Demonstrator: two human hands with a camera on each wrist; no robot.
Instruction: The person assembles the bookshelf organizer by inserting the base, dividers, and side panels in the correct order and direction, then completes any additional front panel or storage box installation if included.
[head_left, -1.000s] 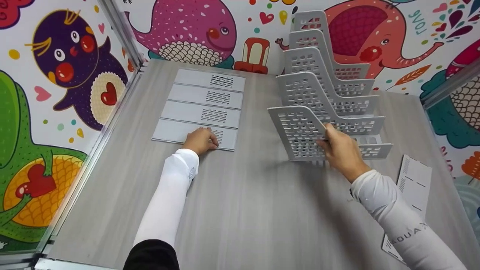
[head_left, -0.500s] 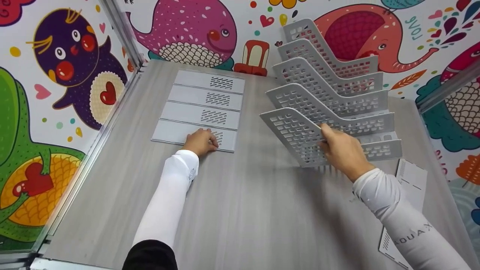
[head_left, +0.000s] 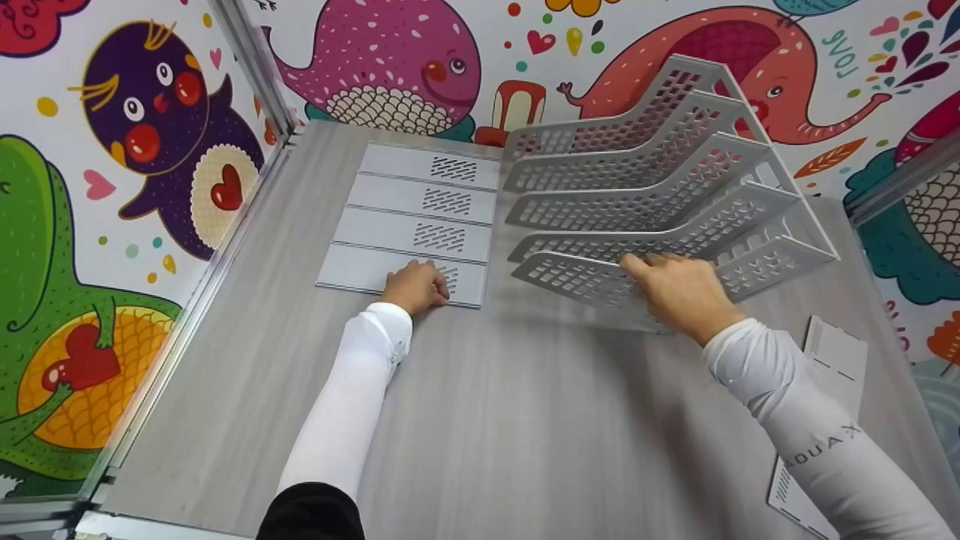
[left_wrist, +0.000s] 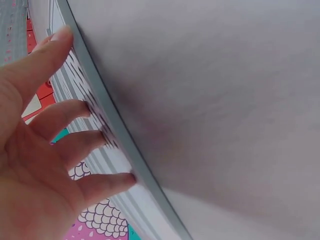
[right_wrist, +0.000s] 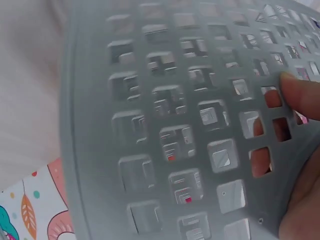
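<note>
My right hand (head_left: 682, 292) grips the nearest divider of a grey, perforated file rack (head_left: 585, 285), with the thumb on one side and fingers on the other. In the right wrist view, fingertips show through the holes of the rack's plate (right_wrist: 92, 150). The rack stands tilted, its tall ends to the right; whether it touches the table cannot be told. To the left, my left hand (head_left: 414, 287) rests on a flat pale grey panel (head_left: 360, 262) with slot patches. In the left wrist view, spread fingertips touch the panel's face, the thumb at its edge (left_wrist: 120, 120).
Another flat slotted panel (head_left: 840, 352) lies at the right, partly hidden under my right forearm. A metal rail (head_left: 202, 292) edges the wood-look table (head_left: 510, 420) on the left. Cartoon-printed walls (head_left: 420, 60) stand behind and at both sides.
My right hand has turned the rack around: its tall ends, formerly at the left, now stand at the right, and its low ends point left. The left hand has stayed on the panel.
</note>
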